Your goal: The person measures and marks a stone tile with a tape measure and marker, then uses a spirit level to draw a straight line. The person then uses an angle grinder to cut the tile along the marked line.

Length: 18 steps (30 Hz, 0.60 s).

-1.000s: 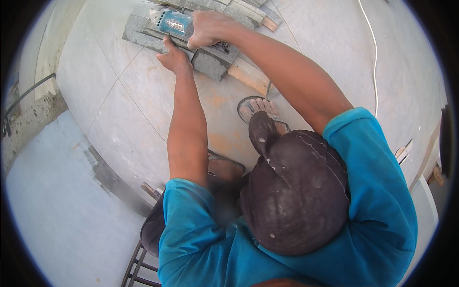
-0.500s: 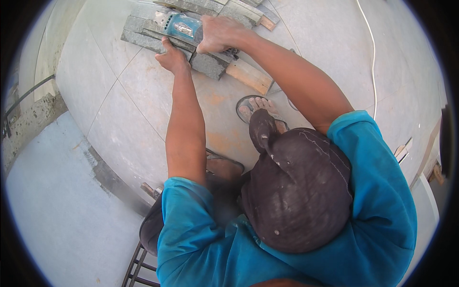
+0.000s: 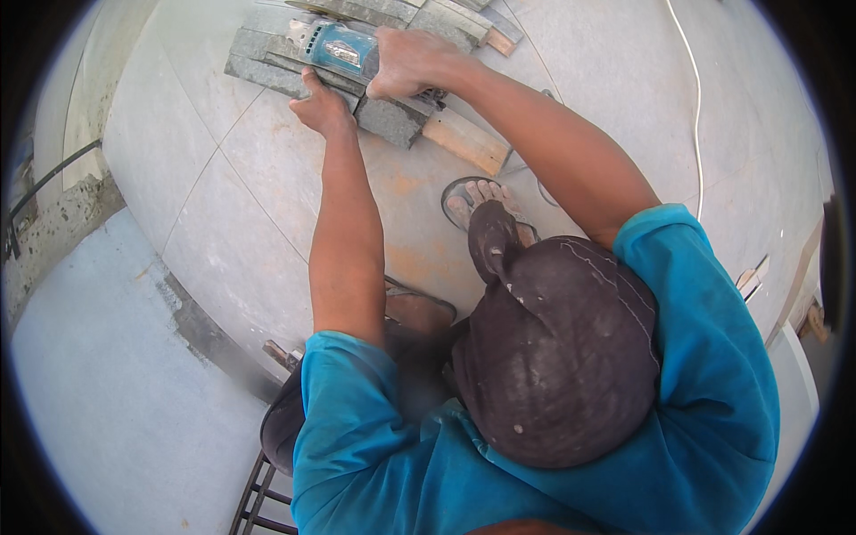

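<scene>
A blue angle grinder (image 3: 341,47) lies low over grey stone cladding strips (image 3: 267,64), its disc partly seen at the top edge of the view. My right hand (image 3: 410,62) is wrapped round the rear of the grinder's body. At the near edge of the strips, my left hand (image 3: 323,107) grips the stone, thumb on top and the other fingers mostly hidden. A rough dark grey stone block (image 3: 390,122) sits just right of that hand. Where the disc meets the stone cannot be made out.
A pale wooden block (image 3: 465,141) lies right of the stone, near my sandalled foot (image 3: 481,198). A white cable (image 3: 695,98) runs over the tiled floor (image 3: 615,53) at right. Black metal bars (image 3: 259,499) stand at lower left, and a raised edge (image 3: 201,325) borders the tiles.
</scene>
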### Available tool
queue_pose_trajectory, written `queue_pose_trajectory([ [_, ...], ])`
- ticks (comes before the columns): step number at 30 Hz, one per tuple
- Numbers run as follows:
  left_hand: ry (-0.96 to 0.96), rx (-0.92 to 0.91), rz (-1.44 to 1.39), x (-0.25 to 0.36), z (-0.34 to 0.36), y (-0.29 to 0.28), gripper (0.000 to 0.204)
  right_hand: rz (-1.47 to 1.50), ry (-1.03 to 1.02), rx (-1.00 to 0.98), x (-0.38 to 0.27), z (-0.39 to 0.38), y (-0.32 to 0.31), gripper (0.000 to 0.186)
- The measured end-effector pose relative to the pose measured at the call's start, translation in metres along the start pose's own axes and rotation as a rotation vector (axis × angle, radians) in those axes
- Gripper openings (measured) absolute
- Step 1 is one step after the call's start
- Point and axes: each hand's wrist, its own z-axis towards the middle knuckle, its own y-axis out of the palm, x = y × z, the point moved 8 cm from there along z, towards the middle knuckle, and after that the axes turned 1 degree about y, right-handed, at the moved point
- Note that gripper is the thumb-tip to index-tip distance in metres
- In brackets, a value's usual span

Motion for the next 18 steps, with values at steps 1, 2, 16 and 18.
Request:
queue_pose_trajectory([
  [1,0.010,0.019,0.018,-0.002,0.003,-0.002,0.084,0.001,-0.010,0.006,-0.002,0.003,0.001,0.063],
  [2,0.020,0.038,0.036,-0.003,0.006,-0.004,0.084,0.003,-0.021,0.012,-0.003,0.005,0.002,0.062],
  [16,0.025,0.023,0.030,-0.004,0.007,-0.002,0.075,0.002,-0.050,0.019,-0.018,0.023,-0.001,0.054],
  [18,0.018,0.014,0.022,0.000,0.003,-0.001,0.075,-0.004,-0.047,0.012,-0.016,0.026,0.000,0.055],
])
